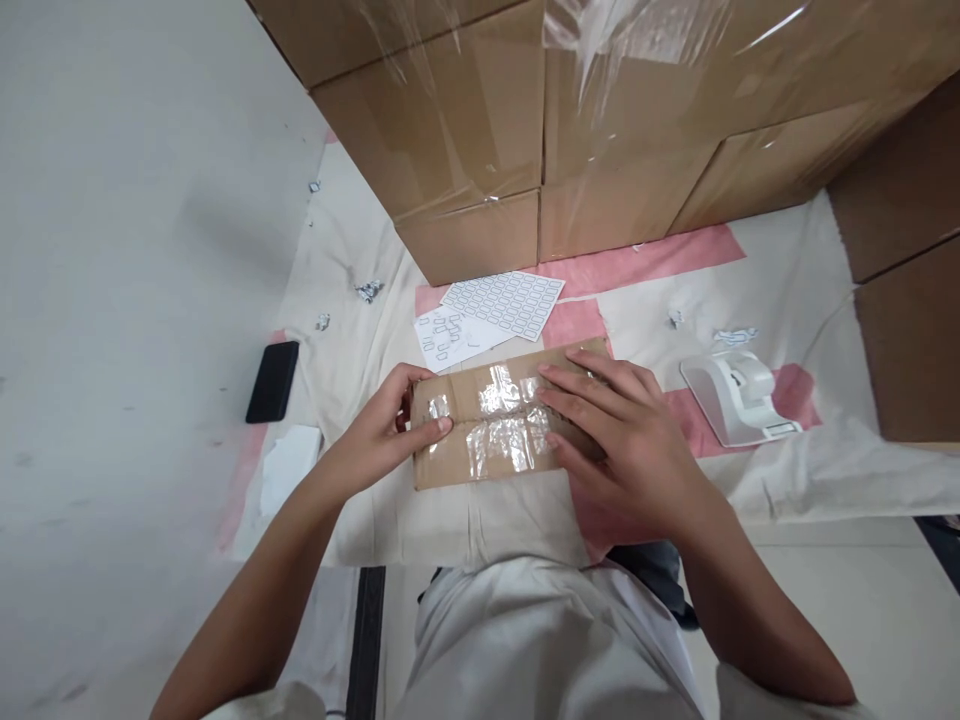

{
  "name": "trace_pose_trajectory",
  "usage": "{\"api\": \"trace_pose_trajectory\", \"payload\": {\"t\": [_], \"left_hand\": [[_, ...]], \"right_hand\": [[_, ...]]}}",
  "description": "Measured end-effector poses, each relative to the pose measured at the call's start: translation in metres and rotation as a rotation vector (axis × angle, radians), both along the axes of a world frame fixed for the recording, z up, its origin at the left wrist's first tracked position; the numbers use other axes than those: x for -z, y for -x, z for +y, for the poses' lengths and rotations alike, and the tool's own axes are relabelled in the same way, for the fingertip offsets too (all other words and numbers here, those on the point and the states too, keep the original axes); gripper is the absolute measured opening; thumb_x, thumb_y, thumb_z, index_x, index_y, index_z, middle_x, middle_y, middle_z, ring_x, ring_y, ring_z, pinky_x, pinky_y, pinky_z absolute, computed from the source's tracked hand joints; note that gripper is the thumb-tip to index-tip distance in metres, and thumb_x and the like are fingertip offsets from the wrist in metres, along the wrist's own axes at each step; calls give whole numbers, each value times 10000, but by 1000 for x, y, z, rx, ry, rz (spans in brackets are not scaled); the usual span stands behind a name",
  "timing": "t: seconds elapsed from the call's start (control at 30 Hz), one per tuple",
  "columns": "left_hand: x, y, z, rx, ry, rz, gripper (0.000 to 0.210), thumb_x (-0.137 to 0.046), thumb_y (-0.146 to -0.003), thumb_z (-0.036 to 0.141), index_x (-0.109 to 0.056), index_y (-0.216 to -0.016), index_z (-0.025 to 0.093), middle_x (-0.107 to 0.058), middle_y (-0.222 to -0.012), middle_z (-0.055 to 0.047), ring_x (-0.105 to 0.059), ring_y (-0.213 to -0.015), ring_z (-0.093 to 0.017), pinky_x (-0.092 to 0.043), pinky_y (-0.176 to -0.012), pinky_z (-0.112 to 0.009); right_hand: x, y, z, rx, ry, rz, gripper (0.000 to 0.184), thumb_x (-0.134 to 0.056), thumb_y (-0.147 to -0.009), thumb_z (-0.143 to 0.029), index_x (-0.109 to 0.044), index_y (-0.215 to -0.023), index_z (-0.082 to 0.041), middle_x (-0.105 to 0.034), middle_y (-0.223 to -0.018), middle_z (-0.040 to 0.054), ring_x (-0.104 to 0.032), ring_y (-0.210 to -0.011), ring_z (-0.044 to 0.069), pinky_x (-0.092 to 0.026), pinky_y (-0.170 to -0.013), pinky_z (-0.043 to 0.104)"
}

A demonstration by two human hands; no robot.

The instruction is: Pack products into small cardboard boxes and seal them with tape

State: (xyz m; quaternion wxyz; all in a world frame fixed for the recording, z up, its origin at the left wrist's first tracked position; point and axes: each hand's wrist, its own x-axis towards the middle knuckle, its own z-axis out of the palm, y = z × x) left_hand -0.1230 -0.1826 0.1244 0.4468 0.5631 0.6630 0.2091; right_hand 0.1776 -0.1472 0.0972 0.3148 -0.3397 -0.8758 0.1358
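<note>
A small cardboard box (465, 400) lies in front of me on the cloth, its top crossed by shiny strips of clear tape. My left hand (390, 430) grips the box's left end, with the thumb on top and the other fingers round the far side, partly hidden. Spread fingers of my right hand (611, 430) rest flat on the right part of the top. Just beyond the box are a sheet of blank outlined labels (514, 300) and a paper (457, 340) with a few labels left on it.
Stacked large cartons (465, 130) wrapped in clear film rise at the back. More cartons (911, 330) stand at right. A white tape dispenser (739, 395) sits right of my hand. A black phone (272, 382) and white paper (290, 468) lie left by the wall. Crumpled scraps (369, 291) dot the cloth.
</note>
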Motion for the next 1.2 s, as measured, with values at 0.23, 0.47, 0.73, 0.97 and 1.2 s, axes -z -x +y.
{"api": "trace_pose_trajectory", "payload": {"t": [0.23, 0.47, 0.73, 0.97, 1.2], "left_hand": [[9, 10, 7, 56, -43, -115, 337, -696, -897, 537, -612, -1000, 228, -582, -853, 2, -534, -747, -152, -424, -651, -256], [58, 37, 74, -83, -285, 201, 314, -525, -928, 480, -621, -861, 189, -561, -752, 0, -506, -714, -154, -395, -682, -275], [89, 41, 141, 148, -290, 489, 310, -570, -873, 311, -711, -1135, 224, -651, -1044, -54, -583, -881, -196, -358, -710, -282], [70, 43, 167, 546, -266, 591, 235, -539, -868, 243, -729, -1005, 228, -660, -1192, -61, -587, -992, -215, -335, -701, -279], [64, 49, 168, 605, -266, 606, 200, -482, -896, 238, -680, -895, 212, -723, -1010, -54, -615, -867, -198, -371, -698, -292]], "right_hand": [[-8, -11, -10, -38, 47, 42, 341, -675, -922, -204, -675, -1260, -252, -704, -1371, 82, -563, -1334, 342, -482, -1026, 555], [25, -21, 31, 106, 258, 789, 260, -567, -966, -425, -749, -958, -239, -741, -1086, 117, -671, -1010, 295, -535, -798, 454], [82, -13, 58, 376, 500, 773, 223, -650, -910, -404, -707, -828, -205, -697, -850, 44, -639, -837, 202, -497, -753, 325], [92, -12, 62, 285, 500, 663, 223, -632, -935, -397, -690, -853, -198, -672, -839, 34, -619, -779, 184, -466, -693, 303], [93, -11, 68, 298, 522, 652, 239, -629, -959, -401, -687, -858, -192, -628, -811, 19, -551, -706, 155, -408, -618, 277]]}}
